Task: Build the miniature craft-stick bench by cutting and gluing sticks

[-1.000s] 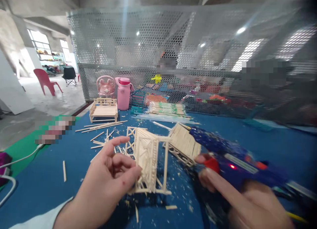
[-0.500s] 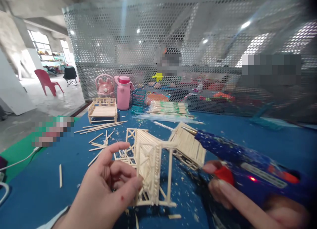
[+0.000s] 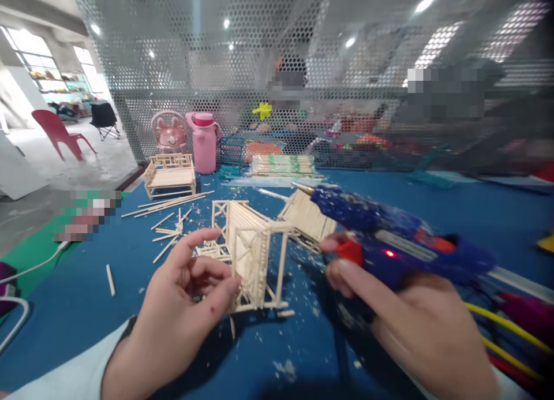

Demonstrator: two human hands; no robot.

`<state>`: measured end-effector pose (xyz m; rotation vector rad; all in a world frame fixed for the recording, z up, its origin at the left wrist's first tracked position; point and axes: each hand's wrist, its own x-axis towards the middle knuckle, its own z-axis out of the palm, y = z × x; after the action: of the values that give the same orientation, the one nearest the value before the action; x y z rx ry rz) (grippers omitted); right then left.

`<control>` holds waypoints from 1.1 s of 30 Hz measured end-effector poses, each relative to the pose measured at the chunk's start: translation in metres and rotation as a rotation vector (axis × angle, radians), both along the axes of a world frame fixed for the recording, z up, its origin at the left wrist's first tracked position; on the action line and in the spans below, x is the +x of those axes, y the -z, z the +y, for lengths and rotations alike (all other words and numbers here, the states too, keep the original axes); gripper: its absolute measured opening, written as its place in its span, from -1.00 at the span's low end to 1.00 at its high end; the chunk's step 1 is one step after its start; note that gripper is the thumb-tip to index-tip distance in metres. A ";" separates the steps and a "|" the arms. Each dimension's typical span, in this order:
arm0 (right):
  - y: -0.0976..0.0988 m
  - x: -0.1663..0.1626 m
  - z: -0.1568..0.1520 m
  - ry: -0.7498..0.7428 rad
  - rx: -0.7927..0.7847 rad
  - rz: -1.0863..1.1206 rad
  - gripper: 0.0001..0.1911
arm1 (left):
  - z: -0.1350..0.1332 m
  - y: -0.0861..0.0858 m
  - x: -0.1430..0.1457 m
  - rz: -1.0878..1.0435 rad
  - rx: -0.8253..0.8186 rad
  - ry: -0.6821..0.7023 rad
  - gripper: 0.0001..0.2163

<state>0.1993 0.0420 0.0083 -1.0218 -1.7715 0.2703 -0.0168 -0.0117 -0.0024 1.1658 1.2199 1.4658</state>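
Observation:
My left hand pinches the near left edge of a small wooden-stick model, with thumb and fingertips closed on it. The model has a slatted face and open, cross-braced frames, and it stands on its side on the blue table. My right hand is wrapped round a blue hot glue gun with a red trigger and a lit red light. Its metal nozzle points left, above and beyond the model, apart from it. Under the nozzle lies a slatted stick piece.
A finished-looking miniature stick bench stands at the back left, beside a pink bottle. Loose sticks and glue scraps litter the blue table. Packaged sticks lie before a perforated metal screen. Yellow cables run at right.
My right hand has brought the glue gun leftward and up, toward the model. The view has tilted down slightly. My left hand keeps its hold on the model.

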 end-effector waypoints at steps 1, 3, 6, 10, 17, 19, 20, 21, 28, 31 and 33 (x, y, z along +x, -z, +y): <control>-0.004 -0.006 0.000 -0.020 -0.030 -0.002 -0.87 | -0.001 0.001 -0.001 0.018 0.006 0.007 -0.55; -0.007 -0.017 0.000 -0.061 -0.115 0.057 -0.83 | -0.003 0.004 -0.002 0.050 0.011 0.022 -0.53; -0.007 -0.030 -0.002 -0.176 -0.316 0.276 -0.85 | -0.006 0.006 -0.003 0.088 0.015 0.048 -0.51; -0.007 -0.038 -0.007 -0.279 -0.447 0.398 -0.80 | -0.009 0.010 -0.006 0.098 0.013 0.078 -0.47; -0.006 -0.039 -0.008 -0.308 -0.422 0.409 -0.76 | -0.010 0.010 -0.008 0.125 0.018 0.112 -0.45; -0.005 -0.039 -0.008 -0.317 -0.413 0.417 -0.75 | -0.009 0.011 -0.010 0.122 0.024 0.135 -0.42; -0.004 -0.039 -0.008 -0.321 -0.410 0.420 -0.75 | -0.008 0.012 -0.011 0.125 0.026 0.152 -0.40; -0.004 -0.039 -0.008 -0.323 -0.412 0.424 -0.76 | -0.006 0.012 -0.012 0.133 0.029 0.174 -0.37; -0.003 -0.037 -0.008 -0.319 -0.496 0.441 -0.77 | 0.010 -0.003 -0.022 0.219 0.048 0.220 -0.43; -0.002 -0.037 -0.007 -0.317 -0.456 0.435 -0.74 | 0.026 -0.020 -0.020 0.259 0.006 0.218 -0.49; 0.000 -0.037 -0.006 -0.321 -0.449 0.437 -0.76 | 0.036 -0.027 -0.016 0.258 -0.033 0.194 -0.56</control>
<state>0.1627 0.0359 0.0085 -0.8891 -1.4895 1.0494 -0.0331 0.0239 0.0248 1.4421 1.2571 1.1737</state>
